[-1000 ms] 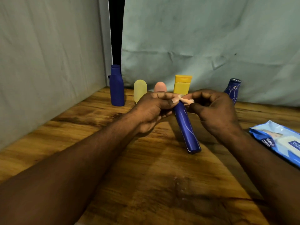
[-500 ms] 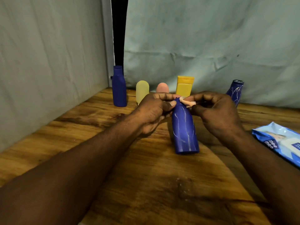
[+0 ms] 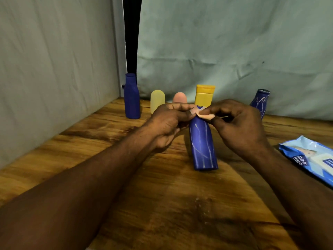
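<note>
The blue white-streaked plastic bottle (image 3: 203, 145) stands upright on the wooden surface (image 3: 162, 204), its neck directly between both hands: the left hand (image 3: 167, 121) keeps a narrow grip on the top, and the right hand (image 3: 241, 125) pinches a small peach scrap (image 3: 207, 116) against it.

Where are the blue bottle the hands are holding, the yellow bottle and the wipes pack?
held blue bottle (image 3: 202, 145), head view, middle of its body.
yellow bottle (image 3: 203, 99), head view, body below the cap.
wipes pack (image 3: 310, 156), head view, printed front.
</note>
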